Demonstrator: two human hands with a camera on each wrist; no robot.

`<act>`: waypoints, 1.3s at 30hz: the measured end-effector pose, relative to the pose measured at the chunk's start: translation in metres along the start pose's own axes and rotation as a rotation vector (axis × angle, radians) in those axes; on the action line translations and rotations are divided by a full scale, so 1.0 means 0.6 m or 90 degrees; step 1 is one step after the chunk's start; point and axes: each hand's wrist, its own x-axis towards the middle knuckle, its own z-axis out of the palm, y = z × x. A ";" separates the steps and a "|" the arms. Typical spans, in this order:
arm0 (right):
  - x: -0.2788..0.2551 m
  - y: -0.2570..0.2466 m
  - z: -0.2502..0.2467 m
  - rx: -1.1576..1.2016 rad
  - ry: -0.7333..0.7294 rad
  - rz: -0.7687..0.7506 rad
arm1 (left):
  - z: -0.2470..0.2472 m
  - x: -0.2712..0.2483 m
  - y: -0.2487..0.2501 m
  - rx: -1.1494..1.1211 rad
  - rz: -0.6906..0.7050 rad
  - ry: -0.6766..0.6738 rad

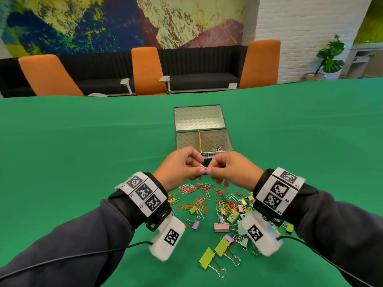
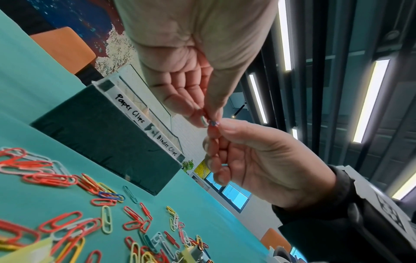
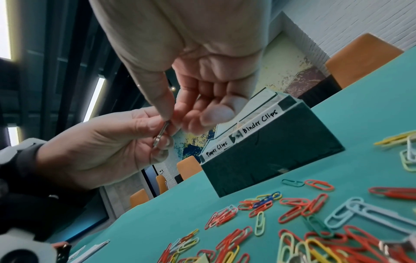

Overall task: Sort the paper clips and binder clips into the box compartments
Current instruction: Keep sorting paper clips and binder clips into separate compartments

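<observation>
Both hands meet in the air just in front of the box and pinch one small purple binder clip (image 1: 203, 168) between them. My left hand (image 1: 199, 170) holds it from the left and my right hand (image 1: 209, 172) from the right. The left wrist view shows the clip (image 2: 213, 123) at the fingertips; the right wrist view shows its metal handle (image 3: 161, 133). The dark green box (image 1: 227, 135) stands open behind, labelled "Paper Clips" (image 2: 129, 108) on the left and "Binder Clips" (image 3: 258, 122) on the right. A few binder clips (image 1: 217, 147) lie in the right compartment.
Coloured paper clips (image 1: 199, 196) are scattered on the green table (image 1: 83, 152) below my hands. Pastel binder clips (image 1: 226, 226) lie nearer to me, on the right. The box's open lid (image 1: 198, 118) lies flat behind it. Orange chairs (image 1: 147, 71) stand beyond the far edge.
</observation>
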 end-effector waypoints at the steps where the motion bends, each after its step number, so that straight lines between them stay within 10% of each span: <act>1: 0.000 0.001 0.001 0.002 0.014 -0.002 | 0.002 0.000 0.001 0.001 0.001 0.002; 15: 0.003 0.012 -0.010 -0.002 0.041 -0.018 | -0.006 -0.006 -0.019 -0.093 -0.034 0.041; 23: 0.004 0.038 -0.035 -0.313 -0.200 0.152 | -0.044 0.004 -0.022 0.138 -0.048 0.039; 28: 0.011 0.022 -0.046 -0.321 -0.121 0.140 | -0.018 0.072 0.017 0.223 -0.005 0.044; 39: -0.028 0.029 -0.021 -0.403 -0.286 0.018 | -0.018 0.103 0.014 0.277 -0.022 0.026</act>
